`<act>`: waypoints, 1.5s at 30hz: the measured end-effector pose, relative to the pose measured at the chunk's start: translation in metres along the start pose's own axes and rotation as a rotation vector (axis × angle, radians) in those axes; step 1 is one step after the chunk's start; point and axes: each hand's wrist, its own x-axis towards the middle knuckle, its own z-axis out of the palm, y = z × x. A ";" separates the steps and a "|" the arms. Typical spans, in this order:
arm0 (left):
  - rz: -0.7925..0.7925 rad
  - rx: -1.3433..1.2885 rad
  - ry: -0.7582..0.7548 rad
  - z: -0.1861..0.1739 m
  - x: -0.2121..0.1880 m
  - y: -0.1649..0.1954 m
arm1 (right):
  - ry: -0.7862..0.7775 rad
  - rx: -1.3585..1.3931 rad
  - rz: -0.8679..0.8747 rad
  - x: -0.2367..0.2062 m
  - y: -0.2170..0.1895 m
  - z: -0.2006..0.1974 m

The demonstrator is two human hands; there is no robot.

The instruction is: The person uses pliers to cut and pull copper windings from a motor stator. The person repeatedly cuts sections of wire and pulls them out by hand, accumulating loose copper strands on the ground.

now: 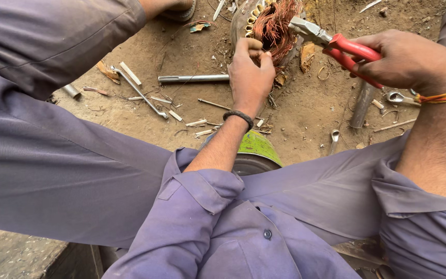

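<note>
My left hand [250,72] grips the rim of a round motor stator [243,20] at the top middle, fingers curled against its bundle of copper winding wire [277,26]. A black band sits on that wrist. My right hand [406,59] is shut on red-handled pliers [344,49], whose metal jaws bite into the copper wire from the right. An orange thread is tied round the right wrist. Both arms wear purple-grey sleeves.
Bare dirt ground holds a steel rod [192,78], a thin bent metal tool [140,93], a short pipe [362,106], spanner ends [401,97] and scattered paper and wire scraps. A green motor casing [256,150] lies between my knees. A sandalled foot [179,10] shows at top.
</note>
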 end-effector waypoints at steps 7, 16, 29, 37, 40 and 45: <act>0.340 0.399 0.017 -0.002 -0.056 0.012 | 0.060 0.049 0.000 0.001 0.002 -0.006; 0.040 0.262 0.215 0.005 -0.012 0.012 | -0.021 0.056 0.028 -0.003 0.007 -0.006; 0.029 0.259 0.085 0.022 -0.039 0.021 | -0.047 -0.013 0.065 -0.009 -0.010 -0.002; 0.034 0.354 0.062 0.025 -0.042 0.030 | -0.082 -0.012 0.020 -0.003 -0.007 0.002; 0.051 0.445 0.021 0.024 -0.045 0.033 | -0.063 -0.089 -0.014 -0.005 -0.006 0.000; 0.039 0.513 -0.083 0.026 -0.048 0.036 | -0.005 -0.167 -0.086 -0.003 -0.004 0.003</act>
